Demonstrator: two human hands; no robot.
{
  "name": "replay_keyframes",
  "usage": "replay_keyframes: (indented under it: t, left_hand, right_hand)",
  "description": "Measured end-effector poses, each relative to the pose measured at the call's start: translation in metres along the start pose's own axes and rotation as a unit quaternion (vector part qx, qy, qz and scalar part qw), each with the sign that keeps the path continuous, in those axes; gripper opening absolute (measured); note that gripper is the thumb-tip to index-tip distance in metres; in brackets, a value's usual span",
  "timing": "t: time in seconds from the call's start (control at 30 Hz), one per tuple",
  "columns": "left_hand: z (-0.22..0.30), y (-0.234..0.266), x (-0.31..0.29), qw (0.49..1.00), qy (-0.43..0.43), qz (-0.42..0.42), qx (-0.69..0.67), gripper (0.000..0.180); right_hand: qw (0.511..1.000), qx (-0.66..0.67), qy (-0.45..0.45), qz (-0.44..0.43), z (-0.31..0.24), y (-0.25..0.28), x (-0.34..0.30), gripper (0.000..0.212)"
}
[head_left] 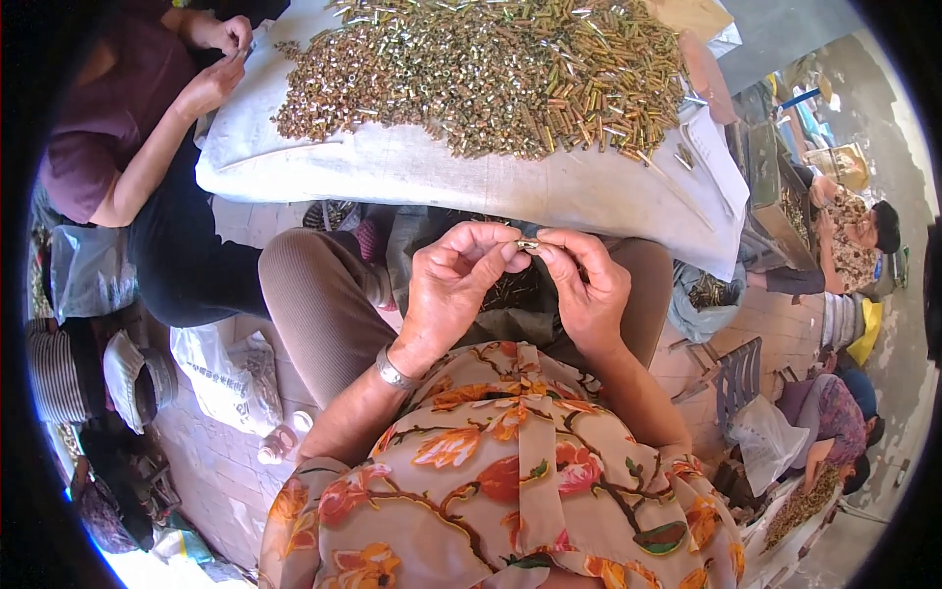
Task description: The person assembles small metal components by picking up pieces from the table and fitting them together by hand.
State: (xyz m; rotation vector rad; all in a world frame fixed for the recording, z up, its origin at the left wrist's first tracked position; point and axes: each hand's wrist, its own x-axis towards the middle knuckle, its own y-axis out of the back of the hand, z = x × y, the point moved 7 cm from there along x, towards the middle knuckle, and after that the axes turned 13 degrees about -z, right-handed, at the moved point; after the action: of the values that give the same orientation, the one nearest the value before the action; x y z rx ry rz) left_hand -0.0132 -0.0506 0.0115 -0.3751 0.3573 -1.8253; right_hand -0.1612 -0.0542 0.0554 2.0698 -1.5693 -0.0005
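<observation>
My left hand [444, 285] and my right hand [594, 290] meet over my lap, each closed in a pinch. Between their fingertips is a small, shiny brass-coloured metal tube [528, 245], held at both ends; its finer details are too small to make out. Beneath the hands, a dark bag between my knees holds loose metal pieces [512, 292], partly hidden by my hands. Just ahead stands a table covered in white cloth [392, 177]. Heaped on it are short ring-like metal pieces [392, 83] at the left and longer brass-coloured tubes [608, 93] at the right.
At the table's left, a co-worker's hands [221, 69] work on something small. A bluish bag [706, 309] of metal pieces stands right of my knee, near a wooden crate [775, 187] and a chair [739, 378]. A white plastic bag [231, 378] lies on the floor at left.
</observation>
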Motion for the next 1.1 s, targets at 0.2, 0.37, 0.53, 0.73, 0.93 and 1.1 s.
replay_keyframes:
  t: [0.2,0.37,0.53,0.73,0.93,1.1]
  left_hand:
    - [0.004,0.002,0.003,0.998,0.003,-0.063,0.003,0.016]
    - [-0.006,0.0,0.003,0.975,0.11,-0.159,-0.108,0.018]
    - [-0.017,-0.005,0.001,0.943,0.099,-0.204,-0.245,0.015]
    - [-0.034,0.002,-0.001,0.938,0.09,-0.178,-0.284,0.018]
    - [-0.034,0.006,0.006,0.932,0.123,-0.189,-0.284,0.023]
    - [-0.005,0.068,0.049,0.941,0.097,0.049,0.321,0.012]
  right_hand:
    - [0.987,0.123,-0.081,-0.067,0.007,0.002,0.005,0.013]
    - [0.912,0.305,-0.197,-0.19,0.021,-0.006,0.001,0.014]
    - [0.847,0.449,-0.234,-0.165,0.024,-0.022,-0.009,0.013]
    - [0.906,0.348,-0.204,-0.131,0.024,-0.022,-0.006,0.016]
    - [0.812,0.492,-0.276,-0.147,0.039,-0.039,-0.009,0.018]
    - [0.776,0.555,-0.3,-0.021,0.07,-0.016,0.022,0.017]
